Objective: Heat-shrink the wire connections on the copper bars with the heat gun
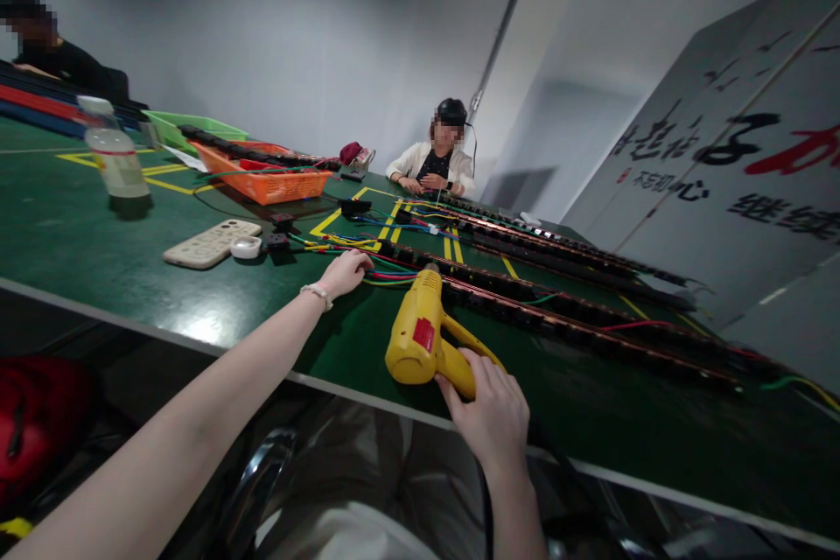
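Note:
My right hand (495,407) is wrapped round the handle of a yellow heat gun (416,328) with a red label. Its nozzle points away from me, toward a long dark strip with copper-coloured bars (525,311). My left hand (345,274) is at the strip's left end, its fingers curled on a bundle of coloured wires (394,277). Which wires lie between those fingers is hidden. Black connectors (279,241) sit at the wires' far left end.
A patterned phone (210,245) and a white earbud case (247,247) lie left of the wires. Behind them stand a bottle (115,153) and an orange basket (262,179). More long strips (551,245) lie on the green table (262,306). A person (437,157) sits opposite.

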Demonstrator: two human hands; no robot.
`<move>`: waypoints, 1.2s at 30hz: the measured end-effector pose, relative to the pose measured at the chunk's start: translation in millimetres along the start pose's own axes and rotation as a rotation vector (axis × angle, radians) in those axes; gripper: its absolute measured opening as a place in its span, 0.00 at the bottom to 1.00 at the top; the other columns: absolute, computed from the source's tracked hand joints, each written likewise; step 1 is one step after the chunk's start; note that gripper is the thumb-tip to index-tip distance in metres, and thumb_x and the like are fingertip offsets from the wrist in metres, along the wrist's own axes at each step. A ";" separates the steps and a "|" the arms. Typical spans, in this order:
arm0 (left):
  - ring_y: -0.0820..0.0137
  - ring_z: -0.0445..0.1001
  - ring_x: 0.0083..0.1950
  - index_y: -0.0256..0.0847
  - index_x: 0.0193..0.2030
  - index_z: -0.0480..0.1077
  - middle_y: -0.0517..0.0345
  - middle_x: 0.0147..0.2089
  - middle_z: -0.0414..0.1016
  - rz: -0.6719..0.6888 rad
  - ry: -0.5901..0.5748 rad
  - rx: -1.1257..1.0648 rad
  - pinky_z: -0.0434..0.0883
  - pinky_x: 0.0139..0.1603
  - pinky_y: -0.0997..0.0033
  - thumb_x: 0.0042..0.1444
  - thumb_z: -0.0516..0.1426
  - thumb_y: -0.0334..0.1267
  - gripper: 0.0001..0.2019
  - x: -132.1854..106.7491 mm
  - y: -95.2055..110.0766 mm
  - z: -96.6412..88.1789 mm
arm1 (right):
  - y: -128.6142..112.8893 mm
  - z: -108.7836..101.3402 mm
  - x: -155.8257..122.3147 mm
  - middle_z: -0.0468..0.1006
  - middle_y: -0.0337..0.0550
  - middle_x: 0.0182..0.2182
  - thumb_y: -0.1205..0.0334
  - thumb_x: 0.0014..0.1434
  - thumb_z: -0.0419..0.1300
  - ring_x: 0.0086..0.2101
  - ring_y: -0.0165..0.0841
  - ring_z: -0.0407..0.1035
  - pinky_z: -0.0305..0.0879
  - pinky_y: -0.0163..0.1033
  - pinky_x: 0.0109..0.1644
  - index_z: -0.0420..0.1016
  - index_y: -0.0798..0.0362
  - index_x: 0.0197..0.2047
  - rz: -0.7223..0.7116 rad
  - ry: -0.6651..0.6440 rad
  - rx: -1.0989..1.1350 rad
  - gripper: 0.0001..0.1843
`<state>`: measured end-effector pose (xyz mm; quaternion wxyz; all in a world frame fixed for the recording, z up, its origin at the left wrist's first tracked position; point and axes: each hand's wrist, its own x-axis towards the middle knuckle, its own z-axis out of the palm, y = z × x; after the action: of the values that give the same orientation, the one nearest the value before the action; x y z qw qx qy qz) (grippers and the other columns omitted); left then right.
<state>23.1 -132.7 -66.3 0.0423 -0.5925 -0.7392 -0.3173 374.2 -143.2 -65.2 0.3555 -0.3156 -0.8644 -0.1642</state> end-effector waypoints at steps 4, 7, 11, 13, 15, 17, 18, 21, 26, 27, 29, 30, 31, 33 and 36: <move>0.60 0.70 0.51 0.42 0.38 0.75 0.51 0.47 0.72 -0.155 0.000 0.103 0.67 0.52 0.60 0.55 0.53 0.36 0.10 -2.6 7.6 -5.7 | -0.5 -1.6 1.3 0.76 0.41 0.34 0.44 0.59 0.54 0.35 0.34 0.68 0.56 0.38 0.40 0.70 0.54 0.47 -0.012 -0.003 -0.014 0.22; 0.59 0.69 0.51 0.41 0.36 0.74 0.50 0.48 0.73 -0.202 -0.005 0.132 0.67 0.51 0.59 0.55 0.53 0.37 0.08 -3.2 13.8 -9.2 | -3.3 -4.4 1.1 0.75 0.42 0.35 0.43 0.59 0.54 0.36 0.35 0.67 0.56 0.38 0.40 0.69 0.54 0.47 -0.018 -0.024 -0.018 0.23; 0.63 0.72 0.47 0.40 0.42 0.71 0.51 0.47 0.75 -0.186 0.060 0.057 0.68 0.48 0.64 0.60 0.49 0.36 0.10 -2.9 17.8 -11.3 | -12.7 -5.9 0.7 0.75 0.42 0.34 0.42 0.58 0.56 0.35 0.35 0.67 0.55 0.38 0.40 0.68 0.55 0.51 -0.035 -0.026 -0.022 0.27; 0.65 0.73 0.45 0.40 0.43 0.70 0.52 0.45 0.75 -0.165 0.112 0.008 0.68 0.47 0.66 0.60 0.49 0.36 0.10 -2.7 17.7 -11.2 | -19.1 -5.0 1.6 0.74 0.41 0.33 0.43 0.58 0.56 0.34 0.35 0.66 0.55 0.38 0.40 0.68 0.54 0.51 -0.041 -0.027 -0.006 0.26; 0.65 0.73 0.44 0.39 0.42 0.70 0.52 0.44 0.76 -0.133 0.161 -0.026 0.69 0.47 0.67 0.59 0.50 0.35 0.09 -2.4 16.7 -10.4 | -26.4 -3.5 3.2 0.74 0.42 0.33 0.43 0.58 0.56 0.34 0.35 0.66 0.55 0.39 0.40 0.69 0.54 0.50 -0.052 -0.033 0.016 0.25; 0.65 0.73 0.44 0.39 0.41 0.71 0.52 0.44 0.76 -0.103 0.195 -0.058 0.69 0.47 0.67 0.59 0.50 0.35 0.09 -1.8 15.3 -9.1 | -34.6 -1.7 5.3 0.74 0.43 0.33 0.43 0.58 0.56 0.34 0.35 0.65 0.55 0.39 0.39 0.69 0.55 0.48 -0.065 -0.037 0.037 0.25; 0.66 0.73 0.44 0.38 0.41 0.71 0.51 0.44 0.76 -0.090 0.205 -0.074 0.69 0.48 0.67 0.58 0.50 0.35 0.09 -1.5 14.6 -8.4 | -39.2 -0.8 6.5 0.74 0.43 0.33 0.43 0.58 0.56 0.34 0.35 0.65 0.55 0.39 0.39 0.70 0.55 0.48 -0.068 -0.039 0.047 0.25; 0.66 0.73 0.44 0.36 0.41 0.72 0.51 0.43 0.76 -0.066 0.208 -0.117 0.69 0.50 0.67 0.57 0.50 0.33 0.11 0.3 12.4 -7.3 | -54.7 1.9 10.4 0.73 0.43 0.32 0.43 0.57 0.57 0.33 0.36 0.64 0.55 0.40 0.39 0.70 0.55 0.48 -0.063 -0.044 0.072 0.25; 0.67 0.73 0.45 0.36 0.40 0.74 0.52 0.43 0.77 -0.113 0.172 -0.234 0.70 0.52 0.68 0.54 0.50 0.32 0.13 4.1 8.0 -10.1 | -78.1 7.4 16.1 0.72 0.44 0.32 0.43 0.58 0.56 0.34 0.36 0.64 0.55 0.41 0.39 0.70 0.54 0.49 -0.072 -0.046 0.112 0.25; 0.67 0.74 0.45 0.36 0.40 0.74 0.52 0.43 0.78 -0.134 0.164 -0.263 0.70 0.52 0.68 0.54 0.49 0.32 0.13 4.5 7.1 -11.0 | -80.9 8.8 16.9 0.72 0.44 0.32 0.43 0.58 0.56 0.34 0.36 0.64 0.55 0.41 0.39 0.70 0.55 0.49 -0.072 -0.046 0.115 0.25; 0.67 0.74 0.45 0.35 0.39 0.75 0.52 0.43 0.78 -0.171 0.150 -0.312 0.70 0.52 0.68 0.53 0.49 0.33 0.14 4.7 5.7 -12.1 | -84.0 11.7 18.5 0.72 0.44 0.32 0.43 0.57 0.56 0.34 0.36 0.64 0.55 0.41 0.39 0.70 0.55 0.49 -0.064 -0.048 0.123 0.25; 0.66 0.74 0.45 0.35 0.39 0.76 0.52 0.43 0.78 -0.184 0.147 -0.332 0.70 0.53 0.68 0.53 0.49 0.33 0.14 4.7 5.2 -12.2 | -84.4 13.0 19.5 0.72 0.43 0.32 0.43 0.57 0.57 0.34 0.36 0.64 0.56 0.41 0.39 0.70 0.54 0.49 -0.055 -0.054 0.129 0.25; 0.66 0.74 0.45 0.35 0.39 0.76 0.52 0.42 0.78 -0.194 0.147 -0.351 0.70 0.53 0.68 0.53 0.49 0.34 0.15 4.6 4.9 -12.0 | -84.2 13.8 20.9 0.72 0.43 0.32 0.43 0.56 0.57 0.34 0.36 0.64 0.56 0.41 0.39 0.71 0.54 0.48 -0.046 -0.064 0.140 0.25; 0.66 0.74 0.45 0.35 0.40 0.76 0.52 0.43 0.79 -0.204 0.143 -0.385 0.70 0.53 0.68 0.53 0.49 0.35 0.15 4.7 4.4 -10.8 | -82.8 12.7 23.8 0.73 0.42 0.32 0.44 0.55 0.59 0.34 0.35 0.65 0.56 0.41 0.39 0.71 0.54 0.48 -0.024 -0.078 0.163 0.24; 0.66 0.75 0.46 0.34 0.41 0.76 0.51 0.44 0.78 -0.215 0.137 -0.402 0.70 0.53 0.67 0.53 0.50 0.36 0.16 5.4 4.2 -8.4 | -84.7 0.9 24.3 0.74 0.45 0.40 0.48 0.54 0.61 0.41 0.38 0.66 0.57 0.44 0.48 0.70 0.53 0.51 -0.018 0.010 0.228 0.25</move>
<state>22.6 -132.1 -55.5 -0.0605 -0.4842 -0.7152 -0.5004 304.2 -195.6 -53.4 0.3919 -0.2644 -0.8784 -0.0696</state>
